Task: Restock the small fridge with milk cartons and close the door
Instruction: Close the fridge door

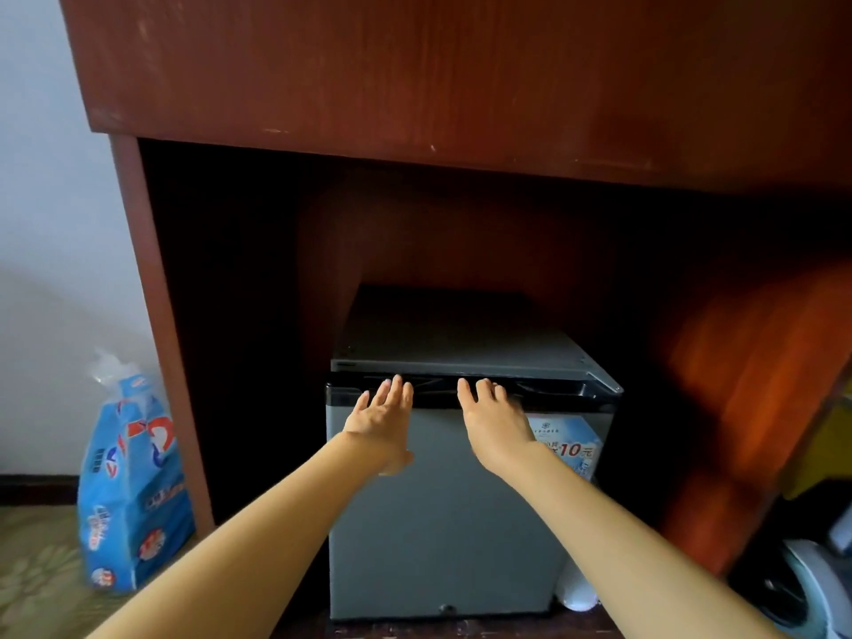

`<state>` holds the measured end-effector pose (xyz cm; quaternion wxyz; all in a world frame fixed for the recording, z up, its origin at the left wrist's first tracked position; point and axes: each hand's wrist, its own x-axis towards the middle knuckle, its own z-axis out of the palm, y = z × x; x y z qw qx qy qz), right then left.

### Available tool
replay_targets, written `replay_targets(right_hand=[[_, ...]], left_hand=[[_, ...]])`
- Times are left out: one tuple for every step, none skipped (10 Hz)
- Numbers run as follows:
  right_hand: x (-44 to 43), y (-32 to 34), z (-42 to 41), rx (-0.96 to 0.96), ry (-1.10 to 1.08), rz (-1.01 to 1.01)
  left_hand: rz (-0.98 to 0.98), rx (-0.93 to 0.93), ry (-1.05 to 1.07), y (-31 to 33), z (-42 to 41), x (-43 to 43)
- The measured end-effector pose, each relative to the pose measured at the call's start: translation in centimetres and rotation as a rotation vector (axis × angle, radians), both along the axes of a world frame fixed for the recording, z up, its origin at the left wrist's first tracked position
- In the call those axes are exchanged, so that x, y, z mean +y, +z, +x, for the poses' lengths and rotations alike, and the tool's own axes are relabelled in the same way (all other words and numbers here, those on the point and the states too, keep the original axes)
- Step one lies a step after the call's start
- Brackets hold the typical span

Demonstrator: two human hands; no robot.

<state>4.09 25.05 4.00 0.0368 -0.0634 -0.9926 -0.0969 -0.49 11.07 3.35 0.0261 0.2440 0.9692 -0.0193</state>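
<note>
Under dark red wooden desk (461,85): small grey fridge (442,523), door shut or nearly so. Left hand (382,422), right hand (495,422) flat, fingers spread, empty, at black top trim. Milk cartons unseen (blue bag (133,481) beside desk leg, contents unclear). Risk: uneven push, door bouncing ajar; fridge sliding back.

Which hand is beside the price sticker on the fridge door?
The right hand: its wrist borders the blue sticker at the door's upper right. The left hand lies over bare grey door.

Small grey fridge (442,523) with black top trim, door closed, upright in the desk's (415,85) recess, sticker at upper right
</note>
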Motion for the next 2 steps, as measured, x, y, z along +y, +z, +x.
replay_targets(right_hand=[[0.4,1.2,1.6,-0.026,0.024,0.006],[0.5,2.6,4.1,0.054,0.066,-0.031]], left_hand=[[0.15,-0.178,0.035,2.6,1.6,-1.8],[0.305,-0.08,0.074,5.8,2.5,-4.0]])
